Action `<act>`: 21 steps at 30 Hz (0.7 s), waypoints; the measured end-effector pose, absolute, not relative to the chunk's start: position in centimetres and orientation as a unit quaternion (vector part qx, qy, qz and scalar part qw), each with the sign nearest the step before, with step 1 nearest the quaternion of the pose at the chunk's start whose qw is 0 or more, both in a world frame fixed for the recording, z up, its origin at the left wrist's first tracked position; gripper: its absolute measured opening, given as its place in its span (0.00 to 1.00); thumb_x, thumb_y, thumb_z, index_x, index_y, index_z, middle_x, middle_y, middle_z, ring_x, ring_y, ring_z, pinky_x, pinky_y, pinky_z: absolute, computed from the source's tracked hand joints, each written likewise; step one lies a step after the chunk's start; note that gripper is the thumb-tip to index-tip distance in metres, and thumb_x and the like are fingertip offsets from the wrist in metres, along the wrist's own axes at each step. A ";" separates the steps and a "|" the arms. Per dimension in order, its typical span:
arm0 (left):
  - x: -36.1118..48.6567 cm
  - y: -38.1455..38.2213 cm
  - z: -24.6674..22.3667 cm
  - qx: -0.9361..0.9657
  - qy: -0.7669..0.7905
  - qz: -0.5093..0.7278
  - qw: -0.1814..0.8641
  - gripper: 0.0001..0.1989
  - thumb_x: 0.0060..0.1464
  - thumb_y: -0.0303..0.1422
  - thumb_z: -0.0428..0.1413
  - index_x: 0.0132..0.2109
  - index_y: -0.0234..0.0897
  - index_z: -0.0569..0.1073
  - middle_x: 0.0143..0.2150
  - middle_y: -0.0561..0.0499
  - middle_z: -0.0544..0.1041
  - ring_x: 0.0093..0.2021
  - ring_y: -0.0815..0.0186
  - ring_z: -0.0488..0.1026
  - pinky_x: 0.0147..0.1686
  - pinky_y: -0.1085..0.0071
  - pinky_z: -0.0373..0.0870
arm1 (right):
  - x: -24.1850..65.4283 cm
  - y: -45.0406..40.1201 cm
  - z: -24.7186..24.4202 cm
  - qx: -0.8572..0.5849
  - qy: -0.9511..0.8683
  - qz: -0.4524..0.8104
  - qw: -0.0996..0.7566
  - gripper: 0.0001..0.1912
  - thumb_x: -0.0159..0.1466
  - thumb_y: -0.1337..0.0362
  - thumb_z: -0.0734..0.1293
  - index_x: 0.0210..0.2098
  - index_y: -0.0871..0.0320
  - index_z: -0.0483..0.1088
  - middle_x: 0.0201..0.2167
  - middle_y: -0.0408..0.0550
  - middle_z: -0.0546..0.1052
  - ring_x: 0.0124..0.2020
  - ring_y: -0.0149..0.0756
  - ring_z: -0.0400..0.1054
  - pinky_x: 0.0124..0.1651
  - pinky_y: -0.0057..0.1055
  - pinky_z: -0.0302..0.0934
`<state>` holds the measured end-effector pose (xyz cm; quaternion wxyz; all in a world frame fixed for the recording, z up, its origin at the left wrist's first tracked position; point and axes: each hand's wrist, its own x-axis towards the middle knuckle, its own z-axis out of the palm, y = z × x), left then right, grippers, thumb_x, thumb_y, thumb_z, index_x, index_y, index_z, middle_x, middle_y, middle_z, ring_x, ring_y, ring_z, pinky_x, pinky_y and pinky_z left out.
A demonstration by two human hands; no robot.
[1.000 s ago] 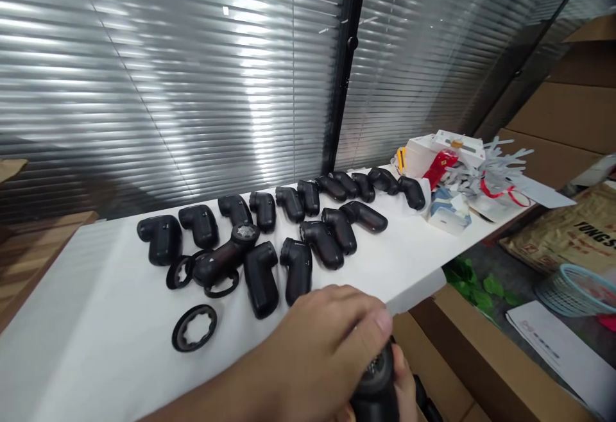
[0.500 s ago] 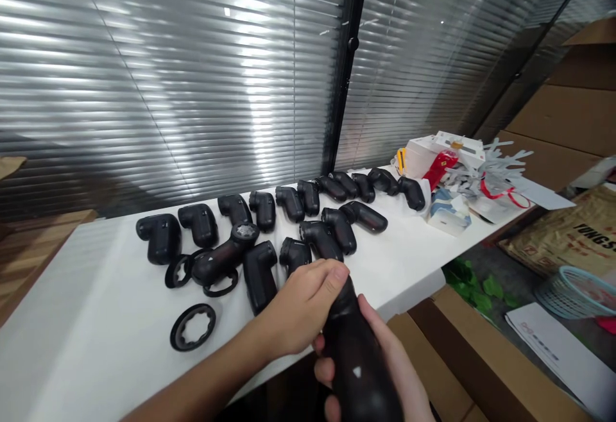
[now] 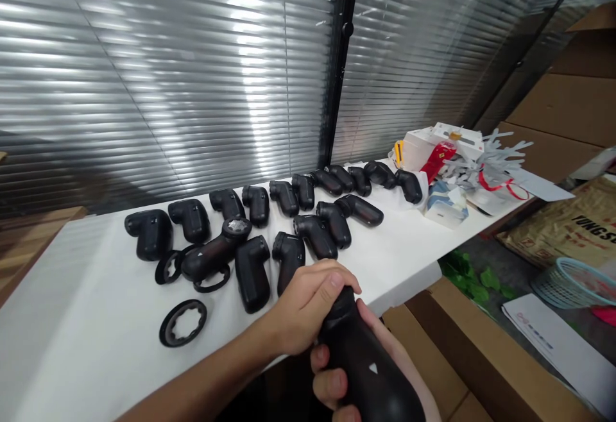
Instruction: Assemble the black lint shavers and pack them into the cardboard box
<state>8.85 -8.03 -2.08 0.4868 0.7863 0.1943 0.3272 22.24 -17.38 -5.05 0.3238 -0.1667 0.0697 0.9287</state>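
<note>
Near the bottom centre, a large black handheld device [image 3: 368, 364] with a small white triangle is held in both hands. My left hand [image 3: 308, 306] closes over its upper end, fingers curled round the head. Wrapped round the body from below and the right is my right hand [image 3: 332, 380], its fingertips showing on the device's left side. The head of the device is mostly hidden under my left hand. Behind it, several similar black devices [image 3: 253, 278] lie in rows on the white table [image 3: 110, 319]. A black ring [image 3: 183, 323] with a scalloped opening lies at the front left.
Smaller black rings [image 3: 168, 268] lie beside a device with a speckled round end [image 3: 212, 258]. White boxes [image 3: 457, 143], a red item [image 3: 437, 160] and a tissue pack [image 3: 446, 207] crowd the table's right end. Below stand a cardboard box [image 3: 481, 351] and a blue basket [image 3: 568, 284].
The held device has tilted, its lower end now further right. My left hand still covers the head. The view has shifted slightly, so the table items appear a little further left.
</note>
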 end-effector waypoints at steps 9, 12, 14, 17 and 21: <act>10.8 -7.3 -2.6 0.829 0.176 0.287 0.447 0.20 0.72 0.39 0.41 0.58 0.37 0.71 0.55 0.46 0.74 0.56 0.61 0.69 0.59 0.64 0.61 | 25.0 -17.4 -7.3 -0.141 -0.020 0.923 0.359 0.42 0.57 0.28 0.55 0.34 0.65 0.72 0.19 0.46 0.72 0.17 0.32 0.70 0.18 0.23 0.56; 11.6 -7.0 -2.6 0.850 0.195 0.297 0.388 0.21 0.70 0.38 0.44 0.66 0.40 0.60 0.64 0.45 0.66 0.63 0.58 0.62 0.64 0.61 0.56 | 29.5 -19.2 -8.3 -0.123 -0.100 0.865 0.477 0.38 0.55 0.30 0.62 0.36 0.63 0.74 0.20 0.45 0.72 0.19 0.31 0.69 0.20 0.22 0.58; 12.3 -7.0 -3.3 0.884 0.198 0.271 0.325 0.19 0.69 0.36 0.46 0.63 0.38 0.63 0.61 0.44 0.69 0.60 0.57 0.65 0.61 0.60 0.59 | 34.0 -21.5 -9.3 -0.180 -0.127 0.772 0.595 0.30 0.52 0.38 0.71 0.41 0.58 0.74 0.31 0.48 0.77 0.23 0.31 0.69 0.22 0.24 0.61; 13.9 -7.2 -5.7 0.957 0.131 0.158 0.207 0.12 0.66 0.31 0.50 0.54 0.36 0.71 0.53 0.44 0.75 0.53 0.55 0.70 0.56 0.56 0.62 | 41.7 -25.3 -13.0 -0.387 -0.047 0.656 0.647 0.26 0.55 0.46 0.72 0.42 0.60 0.75 0.36 0.55 0.79 0.30 0.36 0.72 0.25 0.28 0.65; 15.1 -7.1 -10.2 0.995 0.062 0.065 0.032 0.16 0.61 0.30 0.55 0.56 0.36 0.73 0.64 0.43 0.69 0.62 0.48 0.64 0.64 0.52 0.53 | 50.2 -29.1 -22.6 -0.635 0.068 0.536 0.553 0.21 0.50 0.53 0.78 0.36 0.61 0.76 0.34 0.54 0.81 0.36 0.43 0.77 0.46 0.34 0.71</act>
